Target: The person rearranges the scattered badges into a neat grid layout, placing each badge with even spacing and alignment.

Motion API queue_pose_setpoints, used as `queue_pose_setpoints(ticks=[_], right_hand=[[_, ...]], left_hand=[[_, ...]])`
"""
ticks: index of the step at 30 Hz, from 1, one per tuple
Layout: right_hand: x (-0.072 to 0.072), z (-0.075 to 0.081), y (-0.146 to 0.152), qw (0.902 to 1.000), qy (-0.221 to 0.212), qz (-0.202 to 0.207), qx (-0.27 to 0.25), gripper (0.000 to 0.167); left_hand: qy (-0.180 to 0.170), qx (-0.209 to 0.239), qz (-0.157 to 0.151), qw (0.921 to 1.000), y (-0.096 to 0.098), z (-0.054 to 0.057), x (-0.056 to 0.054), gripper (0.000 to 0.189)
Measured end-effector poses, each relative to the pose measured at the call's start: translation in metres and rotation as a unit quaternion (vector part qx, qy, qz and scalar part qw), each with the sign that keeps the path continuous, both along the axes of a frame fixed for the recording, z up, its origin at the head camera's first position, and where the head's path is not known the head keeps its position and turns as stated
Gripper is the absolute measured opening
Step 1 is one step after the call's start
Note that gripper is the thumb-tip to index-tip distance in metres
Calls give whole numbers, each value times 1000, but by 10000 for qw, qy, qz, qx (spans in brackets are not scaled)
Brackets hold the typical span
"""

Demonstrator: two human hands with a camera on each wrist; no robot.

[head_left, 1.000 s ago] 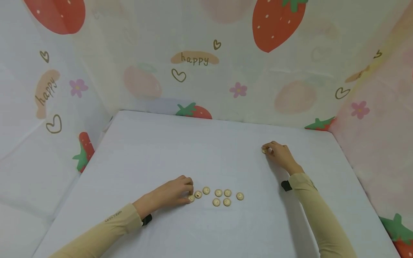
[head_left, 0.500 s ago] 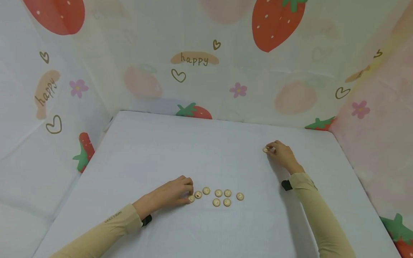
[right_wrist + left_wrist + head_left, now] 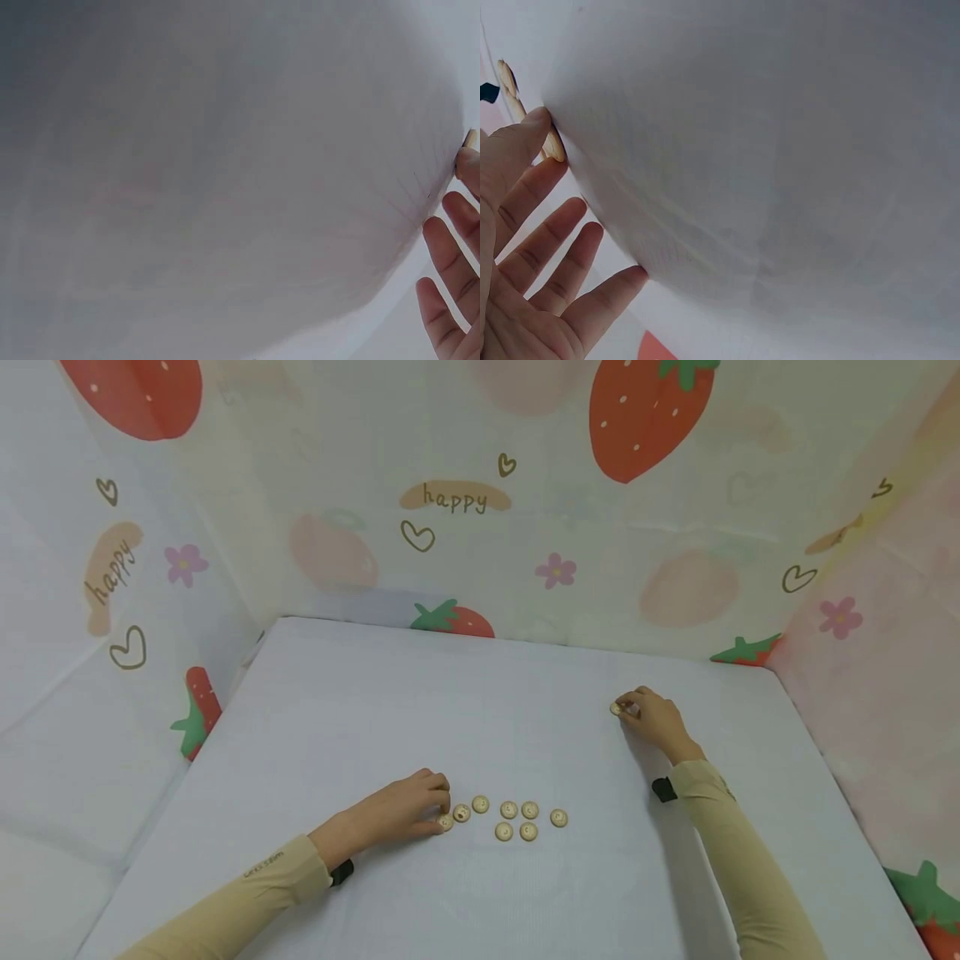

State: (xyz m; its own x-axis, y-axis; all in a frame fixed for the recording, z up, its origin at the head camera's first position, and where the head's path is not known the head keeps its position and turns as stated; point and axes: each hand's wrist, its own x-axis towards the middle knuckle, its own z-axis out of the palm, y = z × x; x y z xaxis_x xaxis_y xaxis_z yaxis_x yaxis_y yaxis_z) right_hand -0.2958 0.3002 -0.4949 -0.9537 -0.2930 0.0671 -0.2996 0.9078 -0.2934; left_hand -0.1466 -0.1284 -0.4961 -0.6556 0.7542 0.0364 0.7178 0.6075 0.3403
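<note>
In the head view my left hand (image 3: 408, 806) pinches a small round wooden disc (image 3: 446, 822) at the left end of a loose group, thumb and index finger at its edges. The left wrist view shows the disc (image 3: 554, 144) edge-on between thumb and index finger, with the other fingers spread. Right beside it lies a disc with a dark mark (image 3: 461, 813). Far to the right, my right hand (image 3: 651, 717) pinches another wooden disc (image 3: 616, 708) by its edge. In the right wrist view only the tip of this disc (image 3: 470, 138) shows past the thumb.
Several more beige discs lie on the white tabletop (image 3: 420, 710): one upper disc (image 3: 480, 804), a block of two short rows with a lower disc (image 3: 504, 832), and a lone disc (image 3: 558, 818) at the right. Strawberry-printed cloth (image 3: 600, 527) walls in the back and sides.
The disc in my right fingers has tilted a little and shifted slightly rightward since one second ago. My left hand and the discs on the table have stayed put.
</note>
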Motion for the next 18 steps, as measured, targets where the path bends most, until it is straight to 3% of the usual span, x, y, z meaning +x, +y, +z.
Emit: queue_pose_setpoints(ticks=[18], right_hand=[[4,0,0,9999,71,80,134,29]], left_hand=[[20,-28,14,10000,0,2,2,18]])
